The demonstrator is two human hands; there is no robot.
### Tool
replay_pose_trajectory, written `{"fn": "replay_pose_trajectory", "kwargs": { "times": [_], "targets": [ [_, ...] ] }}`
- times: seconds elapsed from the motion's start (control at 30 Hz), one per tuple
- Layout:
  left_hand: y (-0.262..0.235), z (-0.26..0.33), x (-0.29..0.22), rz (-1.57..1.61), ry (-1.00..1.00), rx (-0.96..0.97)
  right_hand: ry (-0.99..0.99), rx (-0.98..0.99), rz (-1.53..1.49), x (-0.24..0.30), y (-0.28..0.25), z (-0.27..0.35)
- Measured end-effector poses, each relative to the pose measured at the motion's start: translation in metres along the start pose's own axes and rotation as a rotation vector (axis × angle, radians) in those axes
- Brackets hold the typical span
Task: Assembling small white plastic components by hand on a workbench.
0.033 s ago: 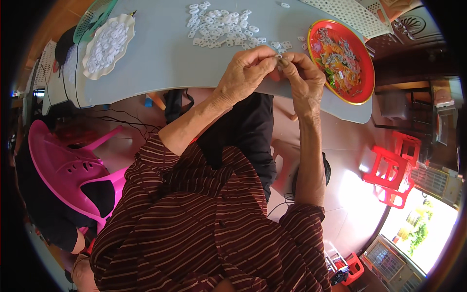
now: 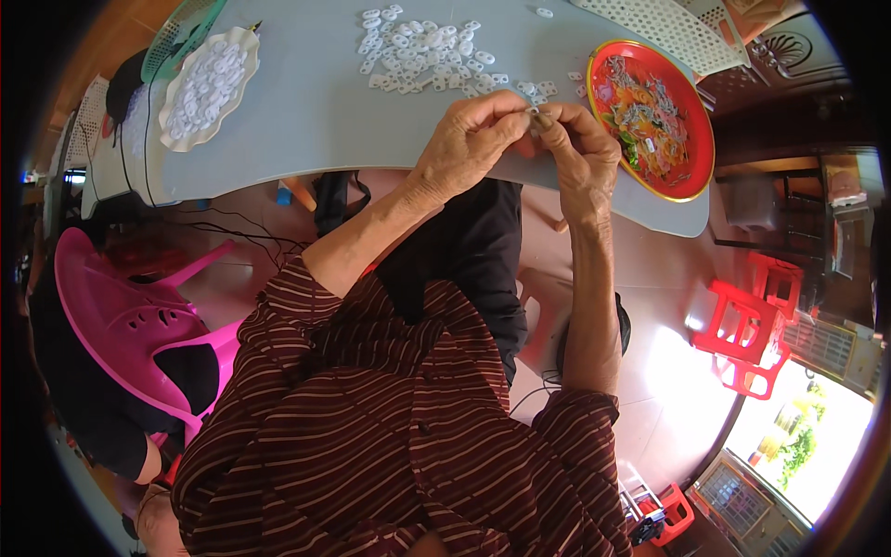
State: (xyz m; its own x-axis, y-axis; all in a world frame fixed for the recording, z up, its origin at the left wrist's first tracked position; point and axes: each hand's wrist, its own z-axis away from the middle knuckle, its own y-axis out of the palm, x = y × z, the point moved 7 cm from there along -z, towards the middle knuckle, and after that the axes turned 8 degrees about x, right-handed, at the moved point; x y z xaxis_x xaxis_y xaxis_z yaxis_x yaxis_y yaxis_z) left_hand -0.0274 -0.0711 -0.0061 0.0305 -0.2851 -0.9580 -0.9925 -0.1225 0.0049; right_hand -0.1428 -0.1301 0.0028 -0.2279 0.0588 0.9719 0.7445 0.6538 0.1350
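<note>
Above the table's near edge, my left hand (image 2: 473,141) and my right hand (image 2: 585,156) meet fingertip to fingertip. Both are closed in a pinch around a small white piece (image 2: 534,110), mostly hidden by the fingers. Just beyond them lies a loose spread of small white plastic pieces with holes (image 2: 427,51). To the right, a red round tray with a gold rim (image 2: 698,153) holds many small greyish metal-looking parts over a printed floral bottom. One white piece (image 2: 651,145) lies among them.
A scalloped white dish (image 2: 170,125) full of white pieces stands at the left, by a green basket (image 2: 176,56) and a dark cable. A perforated white basket (image 2: 650,28) sits at the far right. A pink chair (image 2: 121,316) and red stools (image 2: 742,320) stand on the floor.
</note>
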Motion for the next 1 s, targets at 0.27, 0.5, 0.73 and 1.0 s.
{"fn": "replay_pose_trajectory", "kwargs": {
  "times": [0.27, 0.5, 0.73, 1.0],
  "targets": [
    [-0.046, -0.038, -0.036, -0.636, 0.223, -0.031, 0.014, -0.028, -0.014, 0.002, -0.005, 0.000],
    [-0.050, -0.073, -0.013, -1.311, 0.097, 0.402, 0.030, 0.001, -0.011, -0.004, -0.010, 0.000],
    [-0.036, -0.072, -0.003, -1.544, 0.201, 0.527, 0.041, -0.010, 0.039, -0.004, -0.009, 0.000],
    [-0.036, -0.062, -0.017, -0.500, -0.137, 0.267, -0.036, 0.010, -0.061, -0.004, -0.006, 0.002]
  ]
}}
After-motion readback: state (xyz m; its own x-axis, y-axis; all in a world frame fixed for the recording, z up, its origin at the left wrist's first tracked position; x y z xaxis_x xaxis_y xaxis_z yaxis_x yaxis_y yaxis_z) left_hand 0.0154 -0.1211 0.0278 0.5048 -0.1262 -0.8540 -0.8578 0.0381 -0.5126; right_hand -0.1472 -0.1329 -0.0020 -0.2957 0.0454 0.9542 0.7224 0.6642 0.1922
